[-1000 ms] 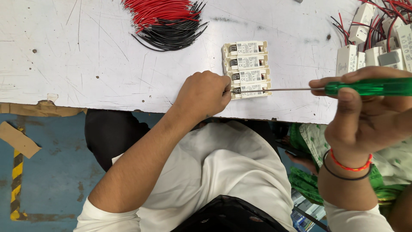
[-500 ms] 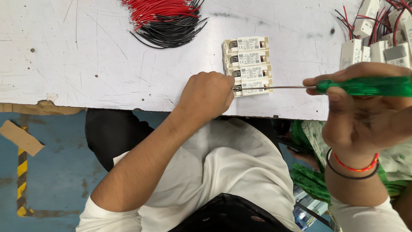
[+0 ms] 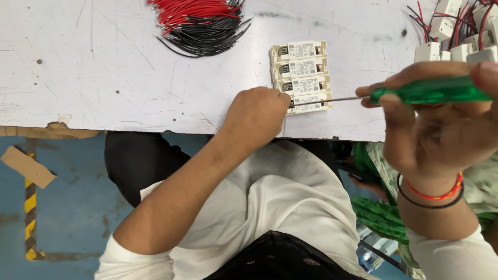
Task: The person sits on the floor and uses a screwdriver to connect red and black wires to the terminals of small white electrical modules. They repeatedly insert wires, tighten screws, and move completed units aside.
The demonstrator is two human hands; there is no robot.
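Observation:
Several small white rectangular modules point(image 3: 301, 75) lie side by side in a stack near the front edge of the white worktable point(image 3: 104, 88). My left hand point(image 3: 257, 116) is closed at the left end of the nearest module, holding it there. My right hand point(image 3: 441, 129) grips a green-handled screwdriver point(image 3: 430, 92), held level. Its thin metal shaft points left and its tip meets the left end of the nearest module, right by my left hand's fingers.
A bundle of red and black wires point(image 3: 199, 23) lies at the table's far side. More white modules with wires attached point(image 3: 456, 31) are piled at the far right. Below the table edge are my lap, a blue floor point(image 3: 67, 207) and green material point(image 3: 378, 218) at the right.
The hands and the screwdriver keep the same pose on the nearest module; only the view has shifted slightly.

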